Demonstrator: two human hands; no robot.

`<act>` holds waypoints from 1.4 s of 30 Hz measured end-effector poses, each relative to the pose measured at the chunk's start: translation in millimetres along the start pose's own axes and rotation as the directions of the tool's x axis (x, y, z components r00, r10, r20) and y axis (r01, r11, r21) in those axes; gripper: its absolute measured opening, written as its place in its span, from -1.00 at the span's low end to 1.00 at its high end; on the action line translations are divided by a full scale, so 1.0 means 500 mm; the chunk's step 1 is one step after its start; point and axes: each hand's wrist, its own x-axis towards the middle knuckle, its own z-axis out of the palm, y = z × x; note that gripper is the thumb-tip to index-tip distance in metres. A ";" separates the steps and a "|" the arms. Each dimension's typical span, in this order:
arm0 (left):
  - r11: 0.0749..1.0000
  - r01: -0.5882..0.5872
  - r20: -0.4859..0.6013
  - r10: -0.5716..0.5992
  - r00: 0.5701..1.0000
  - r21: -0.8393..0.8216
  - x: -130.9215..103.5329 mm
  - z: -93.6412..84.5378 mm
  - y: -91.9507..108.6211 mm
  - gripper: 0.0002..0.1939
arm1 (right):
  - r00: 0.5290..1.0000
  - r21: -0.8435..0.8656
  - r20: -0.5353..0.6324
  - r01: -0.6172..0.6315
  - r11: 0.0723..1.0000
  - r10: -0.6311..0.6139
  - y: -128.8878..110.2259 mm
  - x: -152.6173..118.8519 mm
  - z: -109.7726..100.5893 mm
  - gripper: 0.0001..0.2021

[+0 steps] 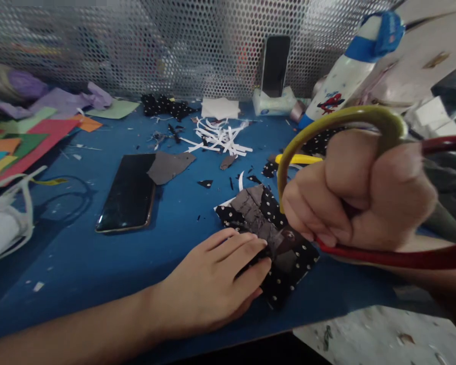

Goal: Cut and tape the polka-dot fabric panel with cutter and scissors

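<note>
My left hand (224, 276) lies over a black polka-dot fabric piece (289, 284), its fingers bent onto the near left side; the thumb is mostly hidden. Crumpled grey material (251, 205) runs across the middle of this piece, and a white edge shows at its upper left corner. Raised close to the camera, my right hand (357, 197) is closed in a fist around the yellow-green and red looped handles of scissors (330, 120). I cannot make out the blades clearly. Just beyond that hand lies a yellow-handled tool (300, 159), partly covered.
A dark phone (127, 195) lies at left, with a grey scrap (171, 166) overlapping it. White paper strips (222, 137) and dotted scraps (165, 106) are strewn behind. Coloured papers (41, 142) and a white cable (26, 203) sit left. A bottle (336, 81) and propped phone (275, 66) stand behind.
</note>
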 end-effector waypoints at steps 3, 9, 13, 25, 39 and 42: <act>0.999 0.026 0.010 -0.026 1.000 -0.026 0.002 -0.002 -0.001 -0.69 | 0.993 0.098 -0.117 0.017 0.995 -0.005 0.015 0.011 0.007 -0.49; 0.911 0.204 0.039 -0.204 0.978 -0.359 0.012 -0.014 -0.013 -0.86 | 0.983 0.171 -0.185 0.014 0.985 0.018 0.032 0.026 0.006 -0.50; 0.782 0.344 0.072 -0.361 0.930 -0.519 0.022 -0.008 -0.019 -0.68 | 0.990 0.162 -0.131 0.066 0.985 -0.045 0.031 0.016 0.011 -0.53; 0.732 0.323 -0.025 -0.421 0.907 -0.599 0.067 0.007 -0.005 -0.88 | 0.954 0.046 0.179 0.236 0.971 -0.241 0.012 -0.002 0.011 -0.74; 0.588 0.447 0.154 -0.479 0.864 -0.674 0.083 0.001 0.013 -0.88 | 0.939 -0.646 0.329 0.301 0.702 -0.101 -0.099 -0.030 -0.078 -0.82; 0.558 0.458 0.168 -0.493 0.854 -0.692 0.082 0.001 0.012 -0.87 | 0.947 -0.607 0.322 0.217 0.765 -0.012 -0.075 -0.044 -0.105 -0.72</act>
